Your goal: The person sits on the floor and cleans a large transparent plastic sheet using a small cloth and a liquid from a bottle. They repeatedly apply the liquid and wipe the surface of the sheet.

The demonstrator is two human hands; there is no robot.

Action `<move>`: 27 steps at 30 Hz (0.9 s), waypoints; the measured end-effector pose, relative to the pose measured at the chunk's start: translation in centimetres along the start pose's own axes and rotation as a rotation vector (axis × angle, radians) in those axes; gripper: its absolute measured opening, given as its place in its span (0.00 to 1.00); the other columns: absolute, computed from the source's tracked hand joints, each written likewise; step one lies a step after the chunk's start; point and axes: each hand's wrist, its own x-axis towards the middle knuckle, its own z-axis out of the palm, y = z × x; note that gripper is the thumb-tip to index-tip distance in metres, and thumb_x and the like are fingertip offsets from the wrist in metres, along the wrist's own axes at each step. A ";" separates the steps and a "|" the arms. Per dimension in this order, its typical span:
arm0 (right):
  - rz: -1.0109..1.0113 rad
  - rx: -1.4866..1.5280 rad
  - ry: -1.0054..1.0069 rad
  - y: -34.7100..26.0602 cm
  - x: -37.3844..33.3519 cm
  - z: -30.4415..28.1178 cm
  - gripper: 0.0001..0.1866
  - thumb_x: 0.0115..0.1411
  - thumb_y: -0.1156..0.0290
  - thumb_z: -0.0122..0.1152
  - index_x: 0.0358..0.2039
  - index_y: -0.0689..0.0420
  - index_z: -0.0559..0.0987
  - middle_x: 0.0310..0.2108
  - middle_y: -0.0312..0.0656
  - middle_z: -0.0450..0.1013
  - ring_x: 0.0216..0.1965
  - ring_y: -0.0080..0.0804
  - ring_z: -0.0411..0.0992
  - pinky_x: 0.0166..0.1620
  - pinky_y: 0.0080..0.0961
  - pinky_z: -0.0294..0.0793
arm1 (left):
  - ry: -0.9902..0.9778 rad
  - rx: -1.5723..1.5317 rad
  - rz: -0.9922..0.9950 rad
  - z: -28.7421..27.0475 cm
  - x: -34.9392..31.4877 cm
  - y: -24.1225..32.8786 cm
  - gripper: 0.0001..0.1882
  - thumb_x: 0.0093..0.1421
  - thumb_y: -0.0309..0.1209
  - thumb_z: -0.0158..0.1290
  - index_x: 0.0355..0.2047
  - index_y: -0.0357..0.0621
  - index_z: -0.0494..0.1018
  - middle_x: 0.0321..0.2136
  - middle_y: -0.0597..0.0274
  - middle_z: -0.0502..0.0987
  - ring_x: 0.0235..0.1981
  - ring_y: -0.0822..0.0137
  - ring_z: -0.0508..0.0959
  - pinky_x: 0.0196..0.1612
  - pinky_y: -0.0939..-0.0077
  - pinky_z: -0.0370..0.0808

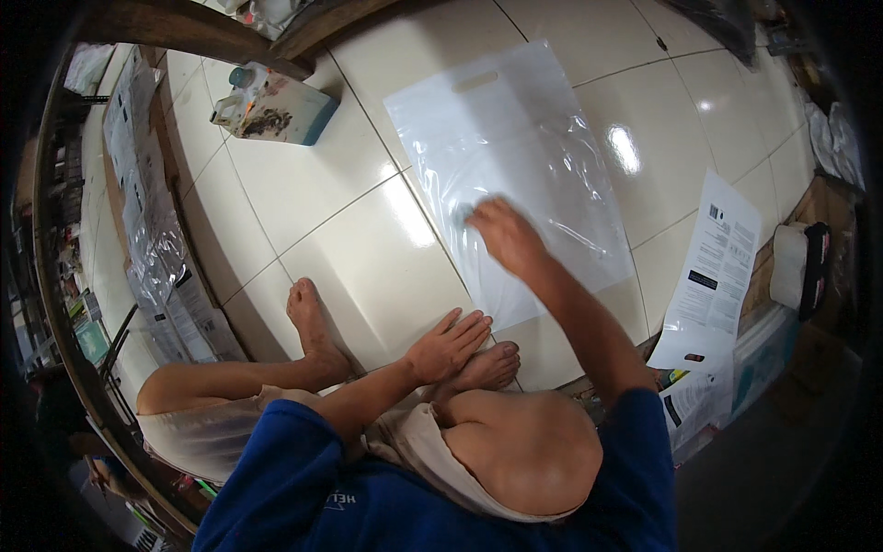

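Observation:
A large white plastic bag with a die-cut handle slot lies flat on the tiled floor, its clear film creased and shiny. Over its left half, my right hand is closed, blurred by motion, with a small pale greyish-green thing at its fingertips that I cannot make out. My left hand is open, fingers stretched out together, above my foot and close to the bag's near-left corner. Whether those fingers touch the bag, I cannot tell.
A stained jerrycan with bluish liquid stands at the far left. Printed plastic bags hang at the right, and more printed bags lie along the left. Wooden beams cross the far left. A dark-and-white bundle sits far right.

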 end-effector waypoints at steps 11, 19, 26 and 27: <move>0.076 -0.019 -0.121 3.2 2.6 -4.3 0.13 0.57 0.79 0.50 0.39 0.56 0.80 0.35 0.47 0.73 0.42 0.45 0.70 0.49 0.41 0.70 | 0.047 -0.094 -0.012 -2.0 1.9 -0.4 0.28 0.62 0.38 0.45 0.61 0.38 0.64 0.65 0.52 0.61 0.68 0.57 0.58 0.69 0.53 0.52; -0.037 0.018 -0.149 -3.0 -7.2 -1.6 0.11 0.53 0.75 0.55 0.38 0.58 0.77 0.37 0.43 0.69 0.44 0.42 0.69 0.45 0.36 0.74 | 0.006 0.010 0.001 0.2 2.5 -0.5 0.29 0.60 0.38 0.49 0.60 0.35 0.64 0.64 0.48 0.61 0.66 0.53 0.60 0.68 0.52 0.55; -0.092 -0.108 -0.001 2.1 10.1 0.0 0.11 0.52 0.80 0.53 0.35 0.58 0.80 0.36 0.45 0.72 0.44 0.43 0.70 0.49 0.36 0.73 | -0.043 -0.098 -0.056 0.2 2.5 0.0 0.29 0.62 0.39 0.46 0.60 0.37 0.64 0.67 0.53 0.57 0.69 0.57 0.55 0.70 0.54 0.51; -0.022 -0.057 0.030 2.3 11.7 -0.7 0.12 0.52 0.81 0.53 0.36 0.57 0.80 0.36 0.45 0.72 0.44 0.44 0.71 0.48 0.37 0.73 | -0.051 -0.095 -0.055 0.3 2.4 -0.2 0.29 0.62 0.39 0.46 0.60 0.37 0.64 0.67 0.53 0.57 0.70 0.57 0.54 0.70 0.55 0.50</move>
